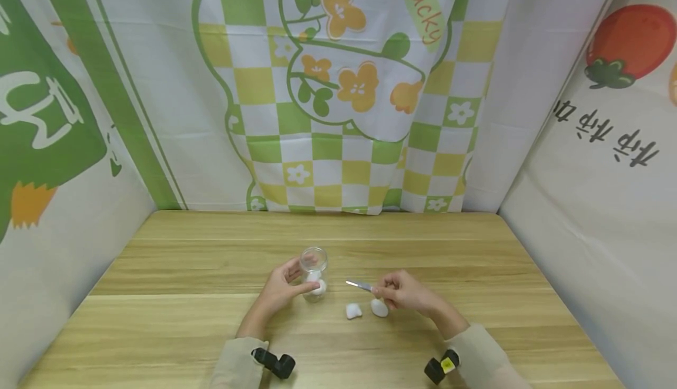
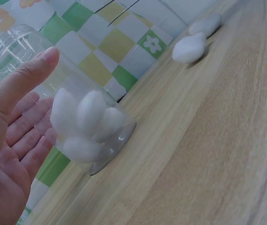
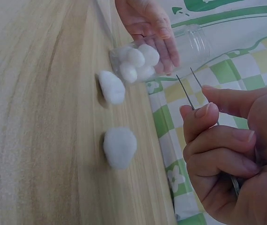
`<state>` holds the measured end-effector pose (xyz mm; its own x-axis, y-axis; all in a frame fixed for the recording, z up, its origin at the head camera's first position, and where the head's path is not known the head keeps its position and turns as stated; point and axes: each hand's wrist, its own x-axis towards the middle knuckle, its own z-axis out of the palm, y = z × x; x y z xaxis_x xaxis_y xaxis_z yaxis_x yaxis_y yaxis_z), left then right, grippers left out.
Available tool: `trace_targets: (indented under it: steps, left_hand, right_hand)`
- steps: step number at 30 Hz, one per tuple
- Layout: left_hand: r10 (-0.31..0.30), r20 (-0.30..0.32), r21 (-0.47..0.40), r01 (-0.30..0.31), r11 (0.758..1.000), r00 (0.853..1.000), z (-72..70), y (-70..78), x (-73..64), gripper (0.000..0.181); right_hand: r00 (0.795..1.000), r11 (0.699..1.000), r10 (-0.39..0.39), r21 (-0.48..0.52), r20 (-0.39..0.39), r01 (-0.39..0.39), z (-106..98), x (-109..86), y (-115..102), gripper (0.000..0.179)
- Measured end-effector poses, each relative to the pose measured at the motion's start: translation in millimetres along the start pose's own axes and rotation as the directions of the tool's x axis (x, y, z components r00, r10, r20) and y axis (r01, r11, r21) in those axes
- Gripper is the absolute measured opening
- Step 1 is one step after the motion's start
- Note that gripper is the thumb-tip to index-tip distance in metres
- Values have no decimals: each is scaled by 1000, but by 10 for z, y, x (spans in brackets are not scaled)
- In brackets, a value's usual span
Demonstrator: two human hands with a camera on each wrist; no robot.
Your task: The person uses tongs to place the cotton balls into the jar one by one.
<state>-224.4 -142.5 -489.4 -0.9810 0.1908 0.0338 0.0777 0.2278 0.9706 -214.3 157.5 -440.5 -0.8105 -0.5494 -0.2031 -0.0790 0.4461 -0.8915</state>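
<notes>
In the head view, the left hand [image 1: 280, 288] holds the jar [image 1: 313, 267] upright on the table [image 1: 211, 260], its thumb on the near side. To the right, the right hand [image 1: 408, 292] pinches the tweezers [image 1: 361, 285], whose tips point toward the jar without touching it. One ball [image 1: 379, 308] lies just below the right hand, on the body side; another ball [image 1: 354, 311] lies between the two hands.

In the left wrist view, at least four inner balls [image 2: 90, 112] rest at the jar's bottom, lower than the thumb. The work seems to me partway: these are inside, while two are outside, well apart from this hand. The jar is clear, smooth and round, without lid; glass or plastic, I cannot tell.

In the right wrist view, the tweezers' thin, shiny legs are spread at the tips, with nothing between. The outside balls look soft and fuzzy, like cotton; the one nearer to the jar is oblong, the other rounder. The table shows wood grain.
</notes>
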Motion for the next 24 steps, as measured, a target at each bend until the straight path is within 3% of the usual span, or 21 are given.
trace_targets:
  steps: [24]
  left_hand:
    - [-8,-10,11,8,1000,1000,-3,-5,6,72]
  right_hand:
    - [1000,996,-5,-88,-4,5,16,-89,124,30]
